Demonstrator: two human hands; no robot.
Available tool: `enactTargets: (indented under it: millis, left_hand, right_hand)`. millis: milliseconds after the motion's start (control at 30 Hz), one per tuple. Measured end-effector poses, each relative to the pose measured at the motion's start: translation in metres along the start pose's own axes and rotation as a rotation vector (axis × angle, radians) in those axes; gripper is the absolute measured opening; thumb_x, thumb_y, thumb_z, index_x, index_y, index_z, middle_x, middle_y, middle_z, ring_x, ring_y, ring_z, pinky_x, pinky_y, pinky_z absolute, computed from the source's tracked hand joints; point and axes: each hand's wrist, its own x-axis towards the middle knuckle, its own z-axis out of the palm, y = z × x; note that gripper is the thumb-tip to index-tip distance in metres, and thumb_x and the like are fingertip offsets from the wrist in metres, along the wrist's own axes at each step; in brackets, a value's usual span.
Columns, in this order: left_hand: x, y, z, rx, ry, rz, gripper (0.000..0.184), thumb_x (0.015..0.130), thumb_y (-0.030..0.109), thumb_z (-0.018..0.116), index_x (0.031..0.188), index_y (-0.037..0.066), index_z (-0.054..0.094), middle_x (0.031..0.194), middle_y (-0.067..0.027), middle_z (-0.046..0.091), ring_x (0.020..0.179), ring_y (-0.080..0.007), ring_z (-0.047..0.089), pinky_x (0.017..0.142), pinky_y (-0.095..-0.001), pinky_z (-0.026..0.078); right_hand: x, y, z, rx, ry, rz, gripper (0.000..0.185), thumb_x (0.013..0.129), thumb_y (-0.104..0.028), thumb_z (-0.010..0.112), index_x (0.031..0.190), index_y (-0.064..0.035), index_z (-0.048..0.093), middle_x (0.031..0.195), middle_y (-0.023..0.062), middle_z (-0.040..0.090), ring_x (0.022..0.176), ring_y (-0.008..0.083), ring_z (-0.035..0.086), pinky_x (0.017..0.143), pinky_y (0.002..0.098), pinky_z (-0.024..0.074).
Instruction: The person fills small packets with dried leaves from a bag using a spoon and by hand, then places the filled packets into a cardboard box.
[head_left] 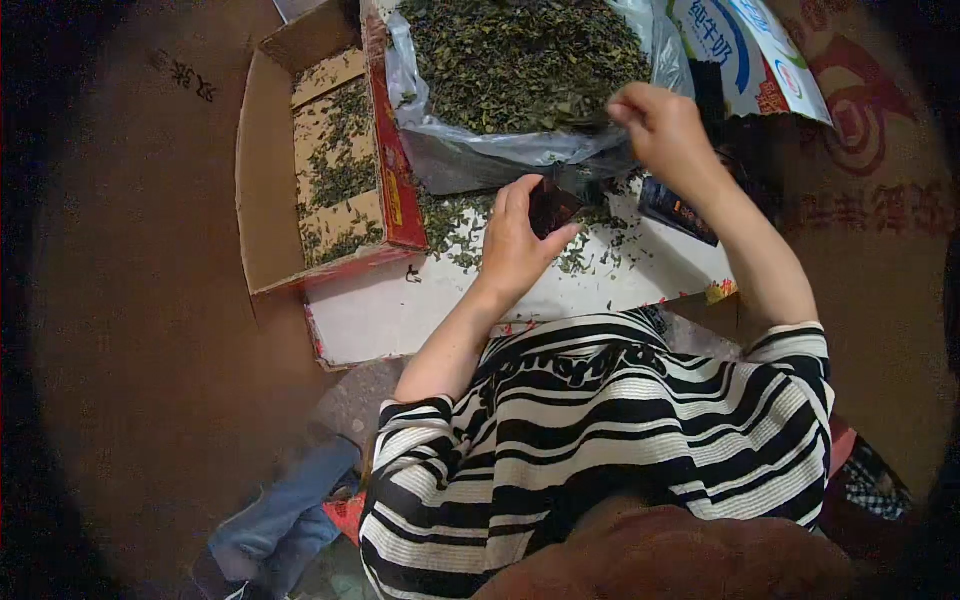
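Note:
My left hand is wrapped round a small dark packet, held above the white board in front of a bag of dried leaves. Its fingers lie on the left side and the thumb is at the lower right. My right hand is raised at the right edge of the leaf pile, fingers curled together in a pinch. Whatever is between those fingertips is too small and blurred to name. Clear plastic lines the leaf container and folds over its front edge. Below my right forearm lies another dark packet.
At the left stands an open cardboard box with leaf bits over its bottom. Loose leaves are scattered on the white board. A milk carton box with blue print stands at the back right. Someone's blue-clad leg shows at lower left.

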Motion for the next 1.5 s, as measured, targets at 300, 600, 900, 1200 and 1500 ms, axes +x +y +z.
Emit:
enactTargets:
  millis: [300,600,900,1200,1500]
  left_hand:
    - [0.001,0.003,-0.004,-0.155,0.009,-0.061,0.07,0.067,0.024,0.081,0.122,0.002,0.044,0.114,-0.0168,0.052,0.105,-0.0313,0.054,0.089,-0.0376,0.045]
    - [0.014,0.008,-0.007,-0.178,-0.016,-0.078,0.074,0.067,0.025,0.082,0.125,0.0,0.044,0.117,-0.0169,0.053,0.106,-0.028,0.054,0.092,-0.0352,0.044]
    - [0.012,0.006,-0.008,-0.059,-0.038,-0.09,0.078,0.066,0.029,0.083,0.126,-0.002,0.044,0.122,-0.0201,0.051,0.111,-0.0324,0.053,0.096,-0.0381,0.042]
    - [0.007,-0.002,0.002,0.023,0.002,0.034,0.069,0.068,0.023,0.081,0.123,0.002,0.044,0.115,-0.019,0.051,0.105,-0.0357,0.053,0.09,-0.0401,0.045]
    - [0.004,-0.015,0.011,-0.027,0.016,0.021,0.067,0.067,0.021,0.081,0.121,0.003,0.045,0.116,-0.0186,0.05,0.106,-0.0352,0.053,0.089,-0.0402,0.046]
  right_hand:
    - [-0.014,0.002,0.001,0.26,0.136,0.104,0.011,0.089,-0.008,0.059,0.094,0.0011,0.064,0.076,0.0025,0.063,0.069,0.007,0.056,0.063,0.0226,0.0463]
    - [-0.028,0.004,-0.019,0.492,0.036,0.163,0.013,0.092,-0.009,0.057,0.099,0.001,0.062,0.088,-0.0001,0.061,0.077,0.0059,0.055,0.071,0.0201,0.0451]
    - [-0.029,0.002,-0.044,0.423,-0.094,-0.028,0.007,0.089,-0.002,0.057,0.095,0.0008,0.06,0.083,0.0009,0.059,0.077,0.0086,0.055,0.071,0.0224,0.0453]
    - [-0.024,-0.008,-0.046,0.156,-0.262,-0.249,0.018,0.075,0.007,0.057,0.092,-0.0001,0.059,0.082,0.0113,0.059,0.078,0.0268,0.058,0.072,0.0308,0.0463]
    - [-0.029,-0.032,-0.047,-0.18,-0.246,-0.565,0.027,0.064,0.002,0.06,0.091,-0.0011,0.06,0.086,0.0113,0.058,0.081,0.0315,0.057,0.071,0.0386,0.0456]
